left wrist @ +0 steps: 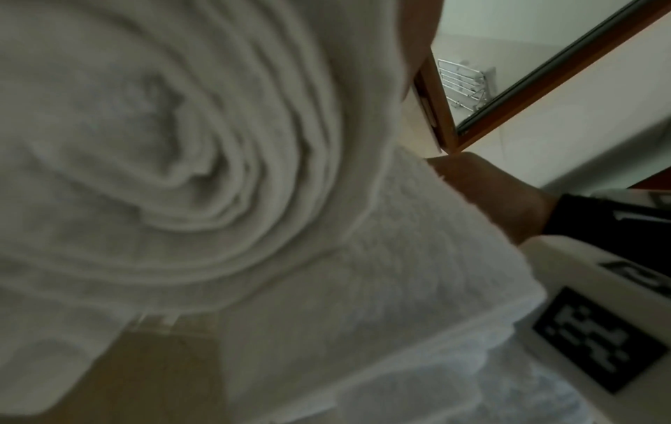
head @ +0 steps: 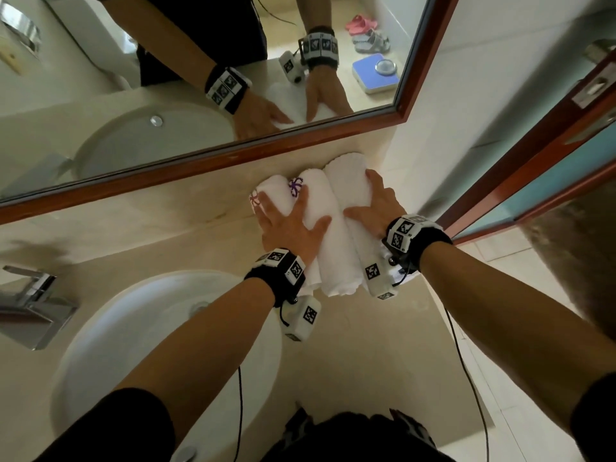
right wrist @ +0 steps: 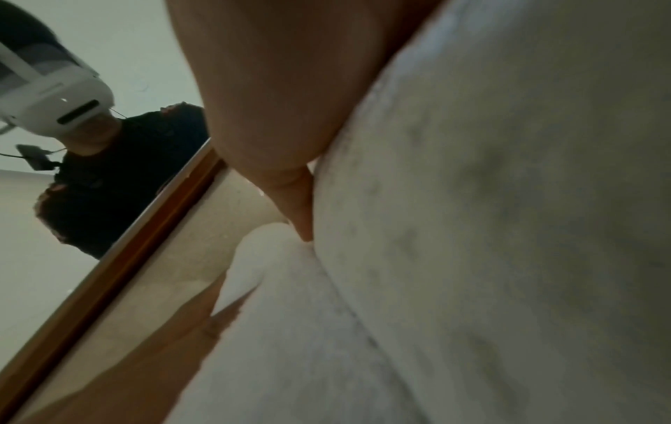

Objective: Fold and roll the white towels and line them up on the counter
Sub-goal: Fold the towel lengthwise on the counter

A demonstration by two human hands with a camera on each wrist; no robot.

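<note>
Towels (head: 328, 225) under both flat hands (head: 293, 225)

Right hand (right wrist: 276, 86) lies against rolled white towel (right wrist: 508, 200), one of its fingers (right wrist: 299, 206) pressed along the roll's side. Second towel roll (right wrist: 290, 330) lies alongside, touching. Wood-framed mirror (right wrist: 120, 243) at left reflects a person in dark clothing.

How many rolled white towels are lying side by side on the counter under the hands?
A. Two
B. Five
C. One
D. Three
D: the head view shows three rolled towels packed side by side on the counter below the mirror, the left hand resting flat on the two left rolls and the right hand on the right roll.
</note>
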